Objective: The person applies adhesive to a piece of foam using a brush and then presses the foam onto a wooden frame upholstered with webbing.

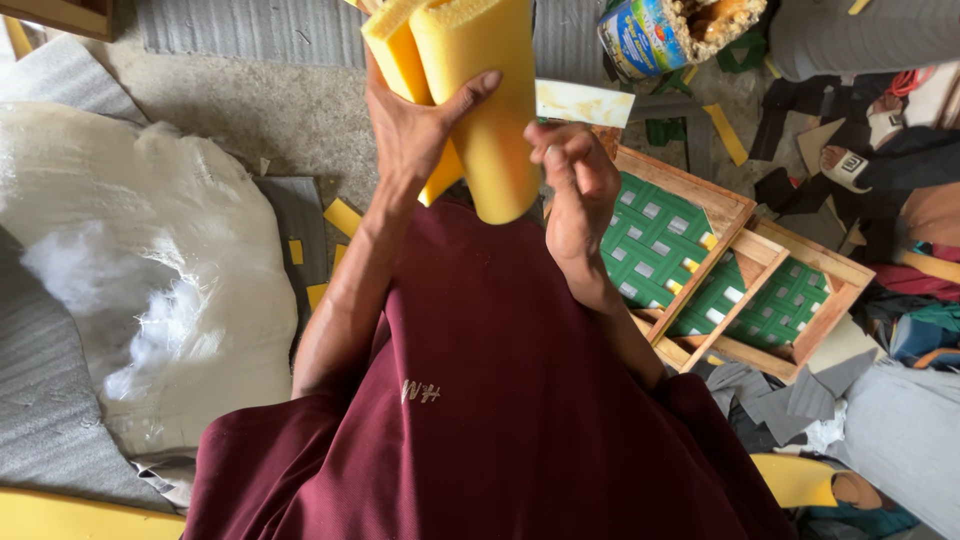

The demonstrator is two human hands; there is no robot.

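Head view: two hands working on yellow foam.
The left hand (415,125) holds the folded foam piece (480,100) at top centre; the right hand (575,175) pinches a small flat scraper (585,102) just beside it. A wooden frame (735,275) with green webbing lies at right.

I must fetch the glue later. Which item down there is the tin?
Start from the wooden frame with green webbing on the floor, then look beyond its far corner. The open tin lies tilted there, blue-labelled with crusted yellowish glue at its mouth, unlike the flat scraps around it.
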